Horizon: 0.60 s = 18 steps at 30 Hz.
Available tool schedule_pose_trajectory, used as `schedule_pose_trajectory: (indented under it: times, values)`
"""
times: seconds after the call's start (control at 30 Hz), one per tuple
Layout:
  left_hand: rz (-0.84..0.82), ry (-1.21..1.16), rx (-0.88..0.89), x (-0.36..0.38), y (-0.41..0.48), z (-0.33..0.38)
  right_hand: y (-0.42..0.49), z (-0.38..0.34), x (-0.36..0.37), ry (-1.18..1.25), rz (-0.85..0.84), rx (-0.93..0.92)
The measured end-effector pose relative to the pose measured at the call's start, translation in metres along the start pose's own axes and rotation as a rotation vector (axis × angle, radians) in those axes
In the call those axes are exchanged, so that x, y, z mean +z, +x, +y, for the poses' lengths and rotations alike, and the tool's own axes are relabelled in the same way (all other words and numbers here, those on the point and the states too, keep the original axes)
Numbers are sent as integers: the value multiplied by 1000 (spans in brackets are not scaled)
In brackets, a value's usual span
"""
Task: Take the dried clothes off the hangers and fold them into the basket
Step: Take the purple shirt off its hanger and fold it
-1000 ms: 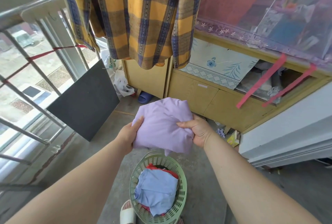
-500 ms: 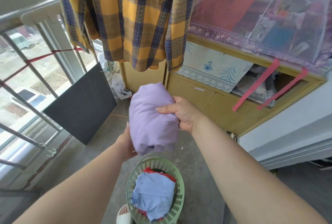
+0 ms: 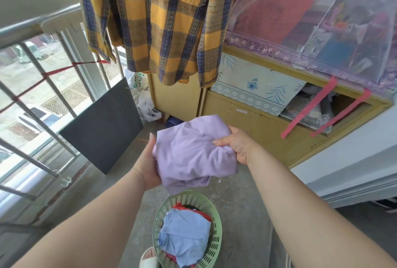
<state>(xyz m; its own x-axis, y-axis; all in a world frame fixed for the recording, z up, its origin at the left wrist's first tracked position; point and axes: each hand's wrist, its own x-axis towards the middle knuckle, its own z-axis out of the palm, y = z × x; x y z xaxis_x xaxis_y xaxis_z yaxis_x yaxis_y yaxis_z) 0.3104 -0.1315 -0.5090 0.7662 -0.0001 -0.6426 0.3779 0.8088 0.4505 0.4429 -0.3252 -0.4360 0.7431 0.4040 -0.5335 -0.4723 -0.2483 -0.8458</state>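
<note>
Lilac garment (image 3: 193, 153) bundled, both hands' fingers gripping it, left fingers hidden behind, basket (image 3: 217, 244) below

Dark board (image 3: 102, 127) against railing (image 3: 40, 104), beside yellow cabinet (image 3: 253, 117)

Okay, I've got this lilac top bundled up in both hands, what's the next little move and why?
Probably lower the folded lilac garment straight down into the round green plastic basket. Both the left hand and right hand already grip it, it looks fully folded, and the basket sits directly beneath with a light blue cloth on top.
</note>
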Motion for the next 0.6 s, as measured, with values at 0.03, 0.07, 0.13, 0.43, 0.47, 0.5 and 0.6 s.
schedule_pose_trajectory:
  times: [0.03,0.07,0.13,0.43,0.47,0.5,0.6]
  values:
    - [19,100,11,-2,0,-2,3,6,-1,-45,11,-1]
    - [46,212,24,-4,2,-4,5,11,-2,-91,27,1]
    - [138,412,99,-8,9,-10,11,24,-4,-159,61,9]
    - [290,728,128,-26,25,-44,18,122,-19,-314,251,175]
    - [293,737,103,-30,29,-52,20,134,-21,-320,260,199]
    - [308,743,85,-33,31,-59,20,144,-21,-333,266,214]
    - [366,779,22,-49,40,-80,22,174,-22,-336,284,274]
